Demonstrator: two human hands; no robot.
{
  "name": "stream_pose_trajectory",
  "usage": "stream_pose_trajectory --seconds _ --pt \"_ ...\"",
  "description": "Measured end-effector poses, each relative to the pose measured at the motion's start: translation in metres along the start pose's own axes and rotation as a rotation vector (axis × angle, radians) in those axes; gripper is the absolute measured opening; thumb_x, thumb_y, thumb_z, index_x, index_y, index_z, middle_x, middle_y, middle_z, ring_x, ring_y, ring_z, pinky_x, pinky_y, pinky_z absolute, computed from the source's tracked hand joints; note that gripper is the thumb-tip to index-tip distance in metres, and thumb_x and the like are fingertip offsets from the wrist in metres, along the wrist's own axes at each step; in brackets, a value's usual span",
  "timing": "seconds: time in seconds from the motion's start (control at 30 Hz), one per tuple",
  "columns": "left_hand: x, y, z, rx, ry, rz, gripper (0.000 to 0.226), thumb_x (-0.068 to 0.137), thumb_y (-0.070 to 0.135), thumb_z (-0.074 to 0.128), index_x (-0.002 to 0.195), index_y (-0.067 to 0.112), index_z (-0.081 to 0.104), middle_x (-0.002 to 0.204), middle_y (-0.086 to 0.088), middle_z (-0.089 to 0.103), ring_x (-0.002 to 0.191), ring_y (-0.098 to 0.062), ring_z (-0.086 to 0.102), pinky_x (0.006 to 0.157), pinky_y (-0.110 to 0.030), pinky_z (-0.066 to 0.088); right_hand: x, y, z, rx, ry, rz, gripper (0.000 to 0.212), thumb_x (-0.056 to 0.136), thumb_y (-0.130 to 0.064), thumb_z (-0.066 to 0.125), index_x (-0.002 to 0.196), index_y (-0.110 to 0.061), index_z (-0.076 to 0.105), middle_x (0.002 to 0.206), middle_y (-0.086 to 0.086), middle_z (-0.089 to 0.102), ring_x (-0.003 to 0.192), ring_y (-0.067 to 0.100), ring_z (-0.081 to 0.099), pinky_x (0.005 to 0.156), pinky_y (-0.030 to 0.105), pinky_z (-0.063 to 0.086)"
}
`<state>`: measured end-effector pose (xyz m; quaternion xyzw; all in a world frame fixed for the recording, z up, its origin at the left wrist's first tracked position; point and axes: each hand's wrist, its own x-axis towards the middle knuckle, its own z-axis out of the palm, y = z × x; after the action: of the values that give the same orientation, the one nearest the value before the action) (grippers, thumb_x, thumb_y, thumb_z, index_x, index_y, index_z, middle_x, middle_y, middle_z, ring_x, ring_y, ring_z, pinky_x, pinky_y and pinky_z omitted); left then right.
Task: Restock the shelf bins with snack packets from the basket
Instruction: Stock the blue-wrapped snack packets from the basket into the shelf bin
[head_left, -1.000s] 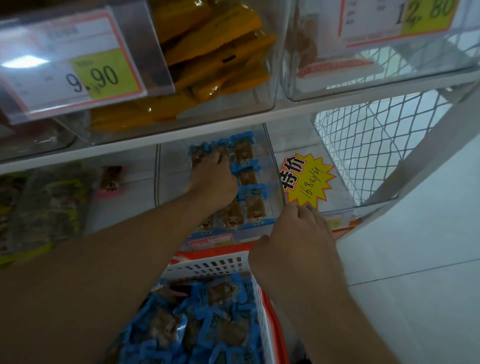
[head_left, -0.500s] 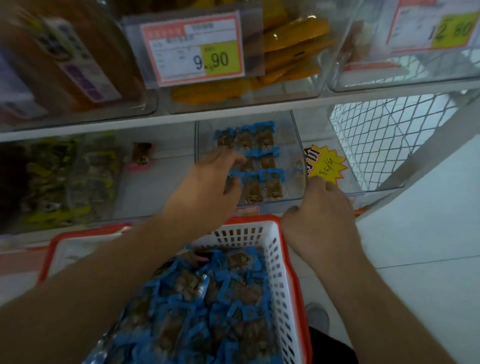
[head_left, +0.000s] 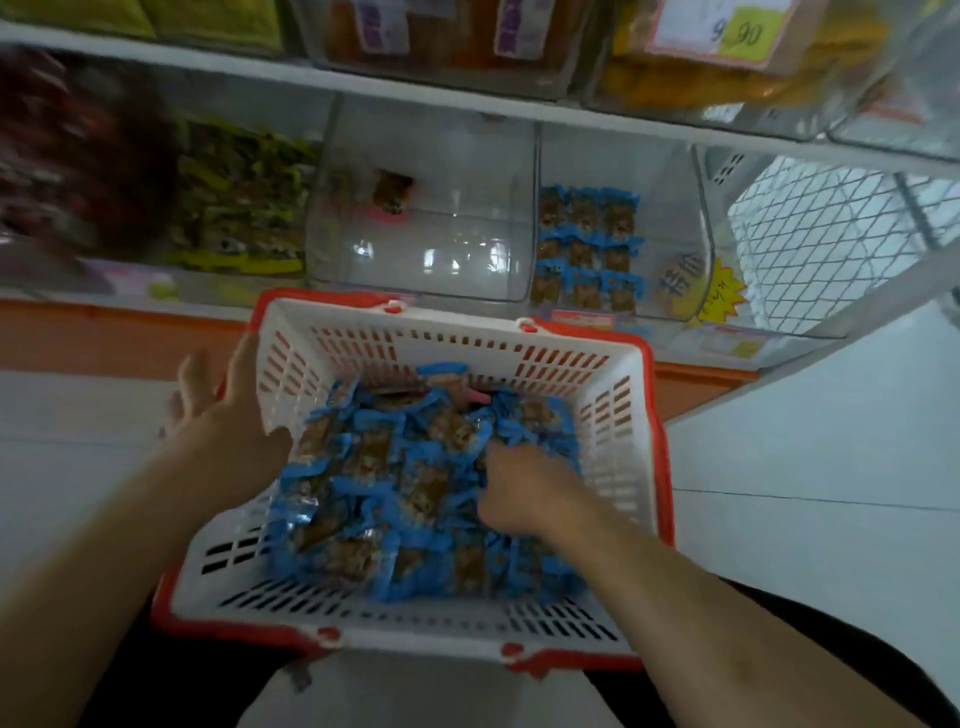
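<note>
Basket fills the middle and lower part of the frame, white with a red rim, and it's heaped with blue snack packets. So we're clearly at the grab-more-stock step.

Right hand is buried in the pile just right of center, fingers curled down among the wrappers. Looks like it's gathering a bunch, but honestly the blur and the packets hide whether it's actually got a grip on any, so I can't tell. Left hand is at the left wall of the basket, fingers spread and loose, thumb up against the rim. Seems to be steadying it rather than holding anything.

The target bin sits upper right of center, clear plastic, with neat rows of the same blue packets along its left side. Right part of it looks bare, so plenty of room left. The clear bin to its left only has one pink-edged packet in it, different product, so don't mix them.

Next move, I'd guess: close on a handful, lift it over the far rim of the basket, and lay them flat beside the existing rows. Slippery wrappers, so a loose grab probably drops a few.
</note>
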<state>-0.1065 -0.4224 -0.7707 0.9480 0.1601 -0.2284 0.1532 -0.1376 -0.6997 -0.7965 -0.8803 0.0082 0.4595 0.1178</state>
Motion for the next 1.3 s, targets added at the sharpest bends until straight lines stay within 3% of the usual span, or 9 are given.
stream_pose_trajectory --seconds 0.1,0.23,0.4,0.53,0.73,0.87,1.1,1.2,1.3 --pt "0.001 -0.001 0.010 -0.092 -0.024 0.032 0.106 0.096 0.016 0.060 0.157 0.044 -0.022 0.157 -0.010 0.011 0.130 -0.050 0.035 0.105 -0.058 0.037 0.017 -0.016 0.031 0.042 0.073 0.003 0.090 0.103 -0.067 0.046 0.169 -0.018 0.008 0.169 0.017 0.027 0.150 0.040 0.036 0.123 0.053 0.036" --pt "0.001 0.001 0.010 -0.068 -0.029 0.032 0.106 0.098 0.026 0.060 0.157 0.038 -0.026 0.152 -0.018 0.015 0.131 -0.049 0.032 0.107 -0.059 0.035 0.026 -0.039 0.042 0.130 0.134 -0.021 0.105 0.090 -0.086 0.050 0.168 -0.035 0.003 0.170 0.013 0.020 0.157 0.043 0.014 0.128 0.055 0.022" --pt "0.001 0.004 0.004 -0.066 -0.042 0.038 0.109 0.093 0.045 0.065 0.157 0.039 -0.023 0.163 -0.008 -0.002 0.148 -0.044 0.014 0.117 -0.061 0.025 0.029 -0.047 0.050 0.094 0.341 -0.047 0.099 0.090 -0.062 0.075 0.165 -0.036 0.014 0.155 0.010 0.028 0.143 0.037 0.036 0.118 0.047 0.041" --pt "-0.006 0.014 0.000 -0.015 0.137 0.159 0.099 0.088 0.036 0.071 0.159 0.029 0.002 0.164 -0.005 -0.008 0.152 -0.039 0.000 0.122 -0.058 0.018 0.027 -0.043 0.035 0.291 0.388 -0.021 0.082 0.094 -0.036 0.080 0.157 -0.042 0.029 0.152 0.006 0.025 0.088 0.017 0.059 0.077 0.029 0.055" --pt "-0.011 0.048 -0.006 -0.270 0.046 0.360 0.034 0.097 0.034 0.064 0.130 0.028 0.061 0.119 0.011 0.061 0.103 -0.007 0.059 0.078 -0.019 0.050 -0.002 -0.033 -0.017 0.716 0.388 -0.068 0.080 0.078 -0.029 0.095 0.143 -0.042 0.050 0.129 -0.022 0.045 0.108 0.003 0.050 0.085 0.012 0.047" --pt "-0.021 0.073 -0.003 -0.562 -0.173 0.357 0.039 0.081 0.055 0.076 0.116 0.042 0.067 0.098 0.023 0.070 0.093 0.005 0.065 0.077 -0.019 0.054 -0.026 -0.037 -0.043 0.719 0.469 -0.336 0.075 0.072 -0.032 0.097 0.133 -0.049 0.057 0.126 -0.026 0.060 0.112 -0.005 0.061 0.084 0.013 0.055" --pt "-0.025 0.096 -0.004 -0.731 -0.168 0.324 0.027 0.078 0.024 0.088 0.098 0.030 0.070 0.089 0.014 0.077 0.082 0.000 0.072 0.066 -0.019 0.056 -0.040 -0.024 -0.058 0.664 0.490 -0.477 0.083 0.085 -0.032 0.088 0.151 -0.052 0.041 0.146 -0.020 0.054 0.133 0.006 0.056 0.109 0.040 0.054" --pt "-0.016 0.100 0.003 -0.761 -0.138 0.264 0.028 0.076 0.021 0.089 0.094 0.028 0.069 0.088 0.013 0.077 0.078 -0.002 0.073 0.057 -0.015 0.054 -0.043 -0.001 -0.073 0.837 0.518 -0.406 0.076 0.093 -0.023 0.081 0.151 -0.052 0.042 0.133 -0.024 0.059 0.117 -0.004 0.064 0.096 0.025 0.059" --pt "-0.010 0.105 0.011 -0.749 -0.139 0.216 0.035 0.072 0.015 0.092 0.095 0.025 0.068 0.087 0.014 0.077 0.079 -0.005 0.074 0.068 -0.023 0.057 -0.041 0.040 -0.093 0.848 0.927 -0.145 0.054 0.096 -0.015 0.073 0.140 -0.035 0.051 0.119 -0.020 0.060 0.103 -0.008 0.062 0.081 0.011 0.054"
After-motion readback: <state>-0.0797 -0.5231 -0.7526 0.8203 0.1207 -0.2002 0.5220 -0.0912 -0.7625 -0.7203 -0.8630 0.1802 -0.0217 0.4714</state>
